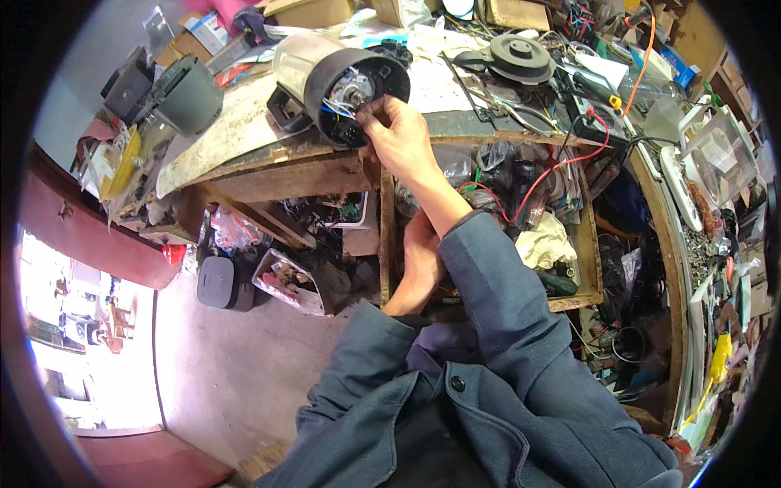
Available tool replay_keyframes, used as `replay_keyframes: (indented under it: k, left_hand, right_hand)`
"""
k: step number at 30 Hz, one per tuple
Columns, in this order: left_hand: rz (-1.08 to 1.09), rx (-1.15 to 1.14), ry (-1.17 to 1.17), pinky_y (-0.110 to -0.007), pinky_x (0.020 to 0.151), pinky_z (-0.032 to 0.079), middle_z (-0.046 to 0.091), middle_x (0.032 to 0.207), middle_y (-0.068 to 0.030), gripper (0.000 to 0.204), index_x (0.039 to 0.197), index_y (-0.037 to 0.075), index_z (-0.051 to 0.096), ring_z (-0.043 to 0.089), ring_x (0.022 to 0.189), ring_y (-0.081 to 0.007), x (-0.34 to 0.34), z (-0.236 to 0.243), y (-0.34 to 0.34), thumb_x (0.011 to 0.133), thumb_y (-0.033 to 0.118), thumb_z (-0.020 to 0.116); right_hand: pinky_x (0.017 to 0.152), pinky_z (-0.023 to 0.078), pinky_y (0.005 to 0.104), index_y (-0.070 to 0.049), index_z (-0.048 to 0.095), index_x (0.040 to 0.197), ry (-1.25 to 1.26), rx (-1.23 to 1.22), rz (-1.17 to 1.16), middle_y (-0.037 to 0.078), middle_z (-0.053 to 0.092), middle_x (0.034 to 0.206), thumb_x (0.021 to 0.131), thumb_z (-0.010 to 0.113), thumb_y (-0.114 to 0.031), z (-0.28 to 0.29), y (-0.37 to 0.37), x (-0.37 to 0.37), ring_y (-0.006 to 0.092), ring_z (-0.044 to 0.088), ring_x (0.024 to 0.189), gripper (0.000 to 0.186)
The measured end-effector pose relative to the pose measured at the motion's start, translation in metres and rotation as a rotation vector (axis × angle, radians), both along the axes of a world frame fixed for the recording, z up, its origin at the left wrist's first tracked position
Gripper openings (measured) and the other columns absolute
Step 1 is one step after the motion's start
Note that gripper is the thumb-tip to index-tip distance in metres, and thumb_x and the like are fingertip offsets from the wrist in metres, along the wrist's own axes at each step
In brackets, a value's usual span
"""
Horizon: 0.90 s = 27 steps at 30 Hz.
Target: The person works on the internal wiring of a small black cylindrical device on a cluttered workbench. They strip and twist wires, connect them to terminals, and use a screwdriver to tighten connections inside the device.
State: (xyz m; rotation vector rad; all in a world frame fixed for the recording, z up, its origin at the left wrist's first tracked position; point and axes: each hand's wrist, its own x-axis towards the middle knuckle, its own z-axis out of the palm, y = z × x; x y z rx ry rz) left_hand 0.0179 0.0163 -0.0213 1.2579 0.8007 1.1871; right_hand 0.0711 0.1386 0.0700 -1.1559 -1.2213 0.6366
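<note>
A round appliance body [307, 67], pale with a black rim and a black side handle, lies tipped on the bench with its open end toward me. Inside it show a metal motor part [355, 88] and blue and white wires [335, 109]. My right hand [400, 137] is at the lower right of that opening, thumb and finger pinched together beside the wires. What they grip is too small to make out. Lower down, my left hand [419, 254] reaches over the open drawer [595, 268]; its fingers are hidden behind my right forearm.
On the bench, a grey round lid [521, 58] sits to the right and a dark grey pot [189, 96] to the left. A red cable [561, 165] hangs into the drawer, among plastic bags and a cream cloth [547, 241]. A small box [293, 281] stands below.
</note>
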Motion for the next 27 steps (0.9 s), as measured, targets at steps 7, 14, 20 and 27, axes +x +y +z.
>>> replay_keyframes:
  k: [7, 14, 20, 27]
  left_hand:
    - [0.321, -0.352, -0.496, -0.037, 0.082, 0.055, 0.066, 0.106, -0.0112, 0.021, 0.12, 0.0, 0.054, 0.066, 0.091, -0.0222, -0.012, 0.007, 0.015, 0.102, 0.01, 0.048]
    - [0.242, -0.382, -0.398, -0.035, 0.07, 0.054, 0.067, 0.094, -0.0085, 0.017, 0.113, 0.004, 0.059, 0.065, 0.08, -0.0198, -0.017, 0.013, 0.003, 0.101, 0.013, 0.051]
    - [0.203, -0.412, -0.374, -0.033, 0.066, 0.053, 0.065, 0.088, -0.0067, 0.016, 0.111, 0.004, 0.06, 0.062, 0.072, -0.019, -0.016, 0.011, 0.004, 0.101, 0.013, 0.051]
    - [0.193, -0.404, -0.347, -0.032, 0.063, 0.051, 0.062, 0.084, -0.0035, 0.012, 0.109, 0.006, 0.06, 0.06, 0.071, -0.0165, -0.018, 0.009, 0.004, 0.1, 0.013, 0.057]
  right_hand:
    - [0.075, 0.056, 0.038, 0.001, 0.068, 0.101, 0.142, -0.053, 0.004, 0.018, 0.071, 0.08, 0.09, 0.058, -0.004, 0.001, -0.006, 0.007, 0.0263, 0.073, 0.078, 0.016]
    - [0.07, 0.054, 0.0376, 0.0, 0.072, 0.099, -0.128, 0.104, -0.234, 0.016, 0.07, 0.076, 0.087, 0.058, -0.008, 0.007, -0.014, 0.031, 0.024, 0.069, 0.07, 0.019]
    - [0.066, 0.053, 0.0338, -0.004, 0.075, 0.099, -0.174, 0.121, -0.082, 0.013, 0.068, 0.071, 0.084, 0.059, -0.008, 0.0, -0.013, 0.04, 0.0205, 0.065, 0.065, 0.022]
    - [0.077, 0.057, 0.0479, -0.011, 0.076, 0.106, -0.654, 0.211, -0.133, 0.021, 0.072, 0.087, 0.083, 0.062, -0.012, 0.0, -0.029, 0.028, 0.0405, 0.07, 0.085, 0.027]
